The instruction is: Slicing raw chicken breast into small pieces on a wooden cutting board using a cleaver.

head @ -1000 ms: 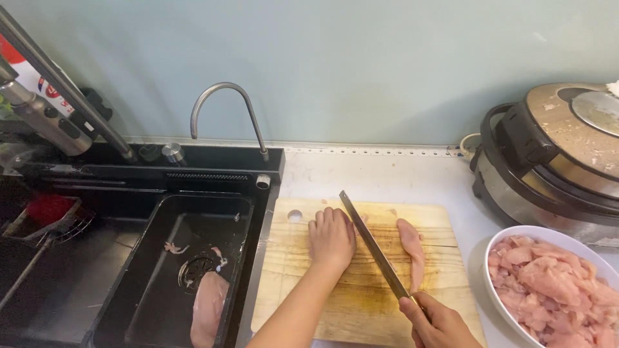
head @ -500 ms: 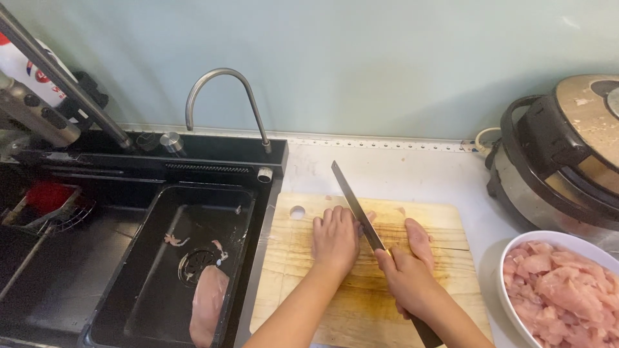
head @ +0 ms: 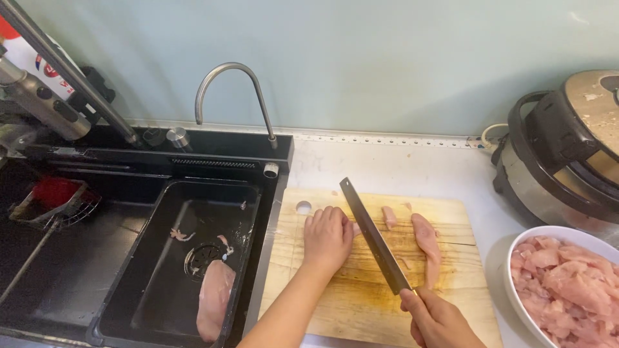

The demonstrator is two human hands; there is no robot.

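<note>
My left hand [head: 327, 237] lies curled on the wooden cutting board [head: 361, 296], covering a piece of raw meat whose end peeks out at its right. My right hand [head: 438, 319] grips the handle of a long cleaver-like knife [head: 373, 234], its blade angled up and to the left, right beside my left fingers. A long strip of raw chicken [head: 427, 246] lies on the board to the right of the blade, with a small cut piece [head: 389, 216] above it.
A white bowl [head: 516, 254] of sliced raw chicken stands at the right. A cooker [head: 561, 161] sits behind it. The black sink [head: 155, 283] at left holds a whole raw chicken piece [head: 214, 298] and scraps, under a curved tap [head: 227, 90].
My right hand has pulled back toward me with the knife, uncovering the chicken strip. The blade now rests close to my left fingers. The camera view has shifted slightly.
</note>
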